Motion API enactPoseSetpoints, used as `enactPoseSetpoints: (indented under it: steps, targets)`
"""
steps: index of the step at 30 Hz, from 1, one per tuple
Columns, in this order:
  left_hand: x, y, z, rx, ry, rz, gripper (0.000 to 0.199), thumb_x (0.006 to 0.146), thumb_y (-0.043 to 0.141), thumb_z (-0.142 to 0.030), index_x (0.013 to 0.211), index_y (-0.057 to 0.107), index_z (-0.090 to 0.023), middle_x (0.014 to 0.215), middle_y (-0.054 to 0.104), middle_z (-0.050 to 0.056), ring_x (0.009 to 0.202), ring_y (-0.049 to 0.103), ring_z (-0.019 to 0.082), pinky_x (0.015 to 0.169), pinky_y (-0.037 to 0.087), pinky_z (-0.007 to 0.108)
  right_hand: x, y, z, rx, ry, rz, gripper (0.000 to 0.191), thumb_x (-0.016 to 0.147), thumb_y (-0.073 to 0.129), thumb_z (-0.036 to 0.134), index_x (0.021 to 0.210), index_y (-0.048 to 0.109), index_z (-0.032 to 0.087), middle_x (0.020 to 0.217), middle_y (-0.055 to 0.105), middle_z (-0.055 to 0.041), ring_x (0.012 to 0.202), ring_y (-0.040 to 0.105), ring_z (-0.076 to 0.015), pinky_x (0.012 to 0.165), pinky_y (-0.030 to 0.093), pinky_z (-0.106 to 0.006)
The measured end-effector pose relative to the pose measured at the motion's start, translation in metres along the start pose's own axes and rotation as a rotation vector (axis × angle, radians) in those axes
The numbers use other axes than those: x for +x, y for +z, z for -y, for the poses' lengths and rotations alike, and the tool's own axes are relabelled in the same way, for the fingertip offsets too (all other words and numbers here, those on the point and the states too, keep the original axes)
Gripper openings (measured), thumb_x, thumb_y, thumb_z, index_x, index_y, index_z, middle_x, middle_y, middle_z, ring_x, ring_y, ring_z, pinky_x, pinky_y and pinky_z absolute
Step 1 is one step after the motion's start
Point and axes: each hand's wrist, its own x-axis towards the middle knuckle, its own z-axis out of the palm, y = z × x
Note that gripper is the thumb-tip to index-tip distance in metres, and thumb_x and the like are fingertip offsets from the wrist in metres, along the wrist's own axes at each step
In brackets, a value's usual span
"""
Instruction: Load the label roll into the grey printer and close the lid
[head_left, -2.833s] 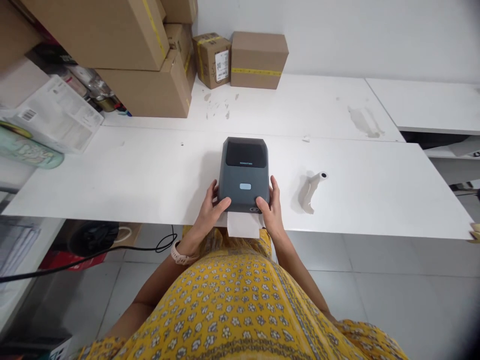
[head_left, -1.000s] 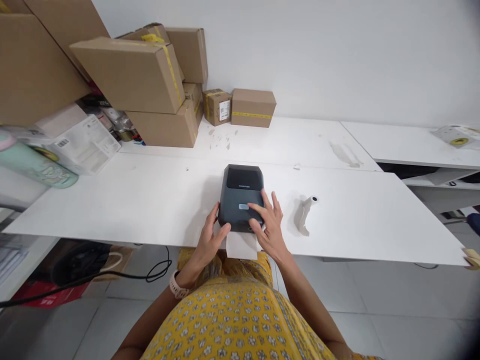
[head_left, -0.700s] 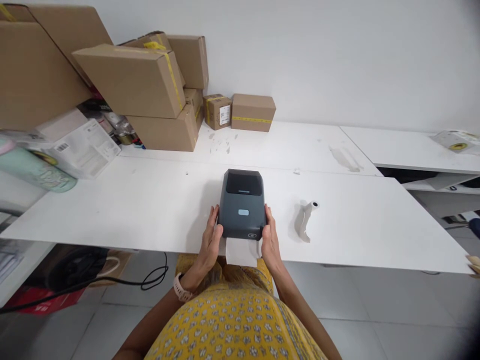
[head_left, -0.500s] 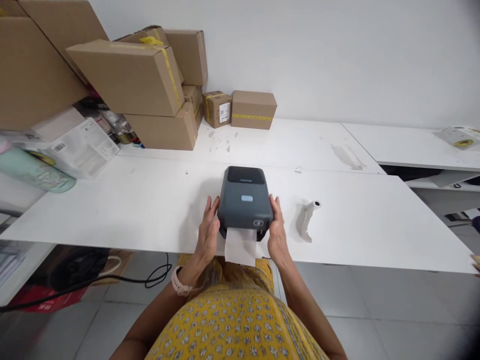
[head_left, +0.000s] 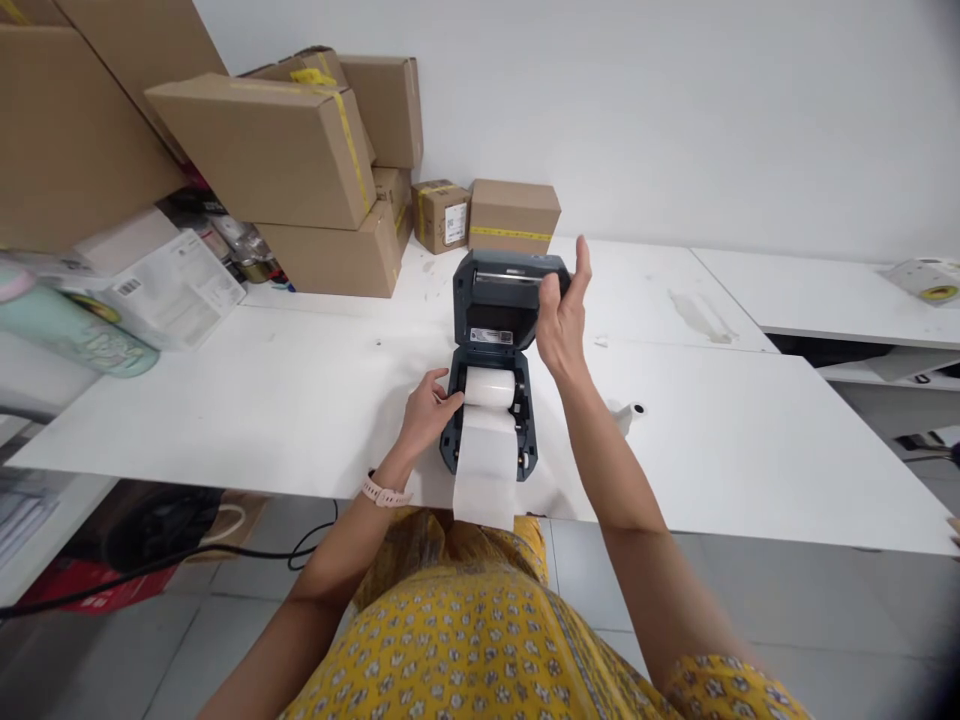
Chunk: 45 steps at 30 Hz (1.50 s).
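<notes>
A dark grey label printer (head_left: 450, 455) sits near the table's front edge with its lid (head_left: 499, 300) swung up and back. Inside the base lies a roll of white label paper (head_left: 490, 388), and its loose strip (head_left: 485, 470) runs forward over the printer's front and past the table edge. My left hand (head_left: 429, 412) is at the printer's left wall, its thumb over the rim by the roll. My right hand (head_left: 562, 325) grips the right side of the raised lid, index finger pointing up; the lid partly hides its fingers.
A small paper roll (head_left: 630, 413) lies right of the printer, partly behind my right forearm. Cardboard boxes (head_left: 322, 250) are stacked at the back left, with two smaller ones by the wall. A mint bottle (head_left: 82, 325) leans at the far left. A black cable (head_left: 225, 552) hangs below the table.
The printer's lid has gone from closed to raised, uncovering the paper roll. My right hand has moved up with the lid. My left hand has shifted slightly up along the printer's left side.
</notes>
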Motion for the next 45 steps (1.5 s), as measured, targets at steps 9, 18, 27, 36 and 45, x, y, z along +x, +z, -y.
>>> enactPoseSetpoints:
  steps: [9, 18, 27, 36, 45]
  targets:
    - [0.007, -0.005, -0.02, 0.369, -0.002, 0.136, 0.062, 0.078, 0.058, -0.026, 0.139, 0.058, -0.016, 0.074, 0.066, 0.002, 0.073, 0.063, 0.024, 0.062, 0.04, 0.03, 0.035, 0.002, -0.013, -0.134, -0.065, 0.033, 0.081, 0.104, 0.025, 0.067, 0.166, -0.007, 0.026, 0.169, 0.027, -0.017, 0.155, 0.035, -0.0344, 0.117, 0.039, -0.06]
    - [0.007, -0.001, -0.021, 0.579, -0.003, 0.156, 0.058, 0.086, 0.053, -0.025, 0.144, 0.055, -0.018, 0.092, 0.077, 0.01, 0.094, 0.072, 0.034, 0.076, 0.05, 0.037, -0.051, -0.008, 0.002, -0.177, -0.204, 0.78, 0.064, 0.092, 0.065, 0.047, 0.148, 0.048, 0.023, 0.143, 0.064, -0.0147, 0.125, 0.065, -0.0339, 0.103, 0.052, -0.05]
    - [0.008, -0.003, -0.025, 0.674, 0.058, 0.209, 0.053, 0.087, 0.047, -0.018, 0.139, 0.057, -0.017, 0.105, 0.076, 0.016, 0.103, 0.072, 0.038, 0.083, 0.051, 0.042, -0.039, 0.021, -0.001, -0.408, -0.16, 1.114, 0.105, 0.074, 0.079, 0.031, 0.165, 0.026, 0.024, 0.141, 0.066, -0.0194, 0.122, 0.067, -0.0413, 0.101, 0.05, -0.054]
    - [0.006, -0.002, -0.02, 0.66, 0.057, 0.212, 0.06, 0.09, 0.044, -0.022, 0.15, 0.048, -0.014, 0.113, 0.076, 0.017, 0.11, 0.07, 0.037, 0.088, 0.052, 0.043, -0.013, -0.091, -0.018, 0.258, -0.102, 0.904, 0.109, 0.069, 0.086, 0.048, 0.162, 0.033, 0.028, 0.158, 0.05, -0.0091, 0.14, 0.053, -0.0344, 0.118, 0.045, -0.05]
    - [0.006, -0.002, -0.02, 0.678, 0.052, 0.197, 0.06, 0.09, 0.043, -0.021, 0.149, 0.05, -0.016, 0.109, 0.077, 0.014, 0.106, 0.072, 0.035, 0.087, 0.053, 0.042, -0.041, -0.099, -0.128, 0.165, 0.31, 0.705, 0.094, 0.067, 0.082, 0.03, 0.153, 0.044, 0.025, 0.157, 0.048, -0.012, 0.139, 0.052, -0.036, 0.119, 0.044, -0.05]
